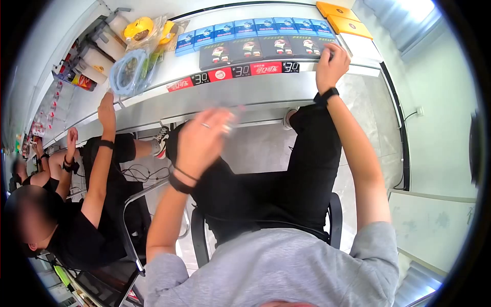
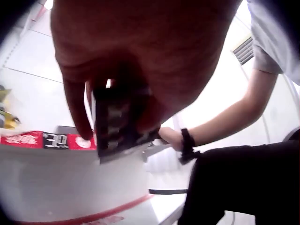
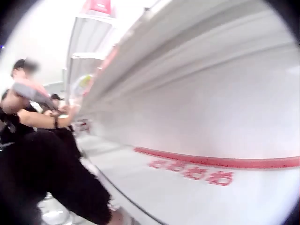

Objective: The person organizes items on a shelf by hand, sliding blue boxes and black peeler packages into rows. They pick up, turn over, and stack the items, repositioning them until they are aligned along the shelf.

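Observation:
My left hand [image 1: 207,138], blurred in the head view, is in front of the shelf edge and above my left thigh. In the left wrist view its thumb and fingers hold a small dark box [image 2: 115,124] with pale pictures on it; from the head view the hand hides this box. My right hand [image 1: 332,66] rests at the shelf's front edge, fingers loosely bent, beside the right end of a row of dark boxes [image 1: 245,49]. Behind them stands a row of blue boxes [image 1: 244,28]. The right wrist view shows no hand.
Red and black price tags [image 1: 220,75] line the shelf front. Bagged yellow toys [image 1: 138,29], a pale blue item [image 1: 125,71] and white bottles [image 1: 97,64] stand left. Orange boxes [image 1: 350,25] lie at the right end. A seated person [image 1: 66,225] is close on my left.

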